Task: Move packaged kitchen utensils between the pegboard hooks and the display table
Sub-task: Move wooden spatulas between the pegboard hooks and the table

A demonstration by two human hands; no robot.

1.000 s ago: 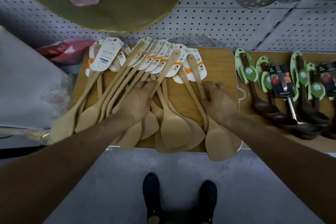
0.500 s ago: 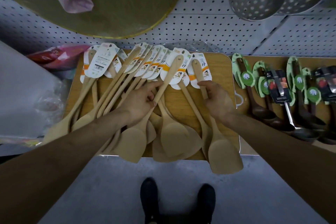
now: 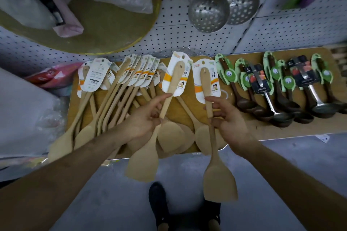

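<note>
Grey shop floor [image 3: 112, 202] under a wooden display table [image 3: 262, 127], with a wooden spatula held in each hand.
Nearest, at 6 o'clock, dark shoes [image 3: 159, 199] stand on the floor. At 8 o'clock the left hand [image 3: 144, 118] pinches the handle of the left spatula [image 3: 142, 163] between thumb and curled fingers, its blade hanging past the table edge toward 7. At 4 o'clock the right hand [image 3: 229, 124] grips the right spatula [image 3: 219, 182] mid-handle, blade down at 5 over the floor. Both spatulas carry white-and-orange cards at their far ends. Beyond, at 9 to 10, a pile of carded spatulas [image 3: 112, 95] lies on the table, and at 2 to 3, dark ladles [image 3: 281, 103] with green cards. Farthest, the pegboard [image 3: 178, 33] has perforated metal skimmers [image 3: 210, 11] at 1 and a round board [image 3: 105, 30] at 11.
</note>
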